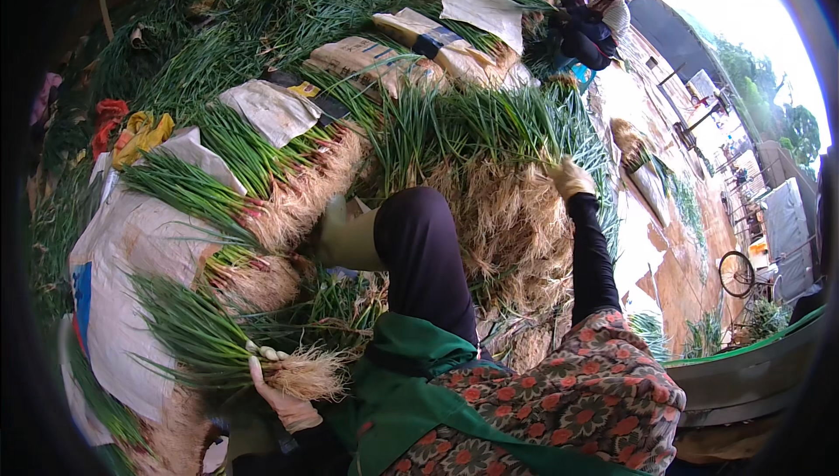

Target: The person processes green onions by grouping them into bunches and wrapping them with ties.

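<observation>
My left hand [288, 394], in a pale glove, grips a bunch of spring onions [203, 332] around its white stems. Green leaves point up and left from that fist, and the bushy roots hang out to the right. Also gloved, my right hand [571, 179] is at the right end of a large heap of spring onions [505, 214], its fingers closed around stems at the line where leaves meet roots. Exactly how many stems it holds is hidden. The heap's roots face me and its leaves stand away from me.
Bundles of spring onions [282, 168] lie left of my raised knee [419, 214], partly covered by white sacks [272, 112]. Farther off, a person in a hat [593, 17] sits beside more heaps. A wheel [736, 274] stands at right, near a green-rimmed metal edge [747, 377].
</observation>
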Demonstrator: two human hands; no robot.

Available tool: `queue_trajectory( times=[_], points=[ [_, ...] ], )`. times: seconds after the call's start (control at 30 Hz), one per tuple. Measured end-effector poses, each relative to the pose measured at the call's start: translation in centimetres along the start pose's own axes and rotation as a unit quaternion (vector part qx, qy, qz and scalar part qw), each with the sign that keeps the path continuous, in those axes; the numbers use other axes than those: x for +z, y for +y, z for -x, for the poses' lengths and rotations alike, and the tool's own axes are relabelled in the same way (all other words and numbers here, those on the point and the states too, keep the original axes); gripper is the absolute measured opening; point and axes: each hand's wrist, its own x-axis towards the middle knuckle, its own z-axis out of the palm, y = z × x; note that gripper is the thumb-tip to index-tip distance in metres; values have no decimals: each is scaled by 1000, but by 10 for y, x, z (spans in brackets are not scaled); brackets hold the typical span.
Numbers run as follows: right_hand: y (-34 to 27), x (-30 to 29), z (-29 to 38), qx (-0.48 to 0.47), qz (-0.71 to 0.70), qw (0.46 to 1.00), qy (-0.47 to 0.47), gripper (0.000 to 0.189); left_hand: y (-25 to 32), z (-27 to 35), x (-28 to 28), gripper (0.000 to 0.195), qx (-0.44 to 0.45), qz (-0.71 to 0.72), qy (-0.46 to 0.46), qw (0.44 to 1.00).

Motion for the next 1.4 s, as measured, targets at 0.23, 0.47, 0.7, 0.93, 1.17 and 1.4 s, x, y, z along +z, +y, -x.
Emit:
queue_trajectory(
  times=[0.23,0.47,0.7,0.93,1.17,1.4],
  points=[
    [-114,-29,59,-232,-512,827,18,25,22,6,-3,25,-175,211,-69,959],
    [-377,53,262,-467,-373,477,-645,53,23,20,-21,26,-206,391,-148,885],
    [-444,106,353,-283,-427,493,-703,46,18,19,-23,29,-135,300,-93,940],
    [-435,117,353,-99,-535,239,-805,36,15,7,-28,45,-194,363,-147,899],
    [-438,137,358,24,-517,99,-850,28,15,3,-29,53,-218,432,-189,854],
    [-429,165,359,-515,-344,668,-413,36,3,1,-33,28,-122,208,-19,970]
  ],
)
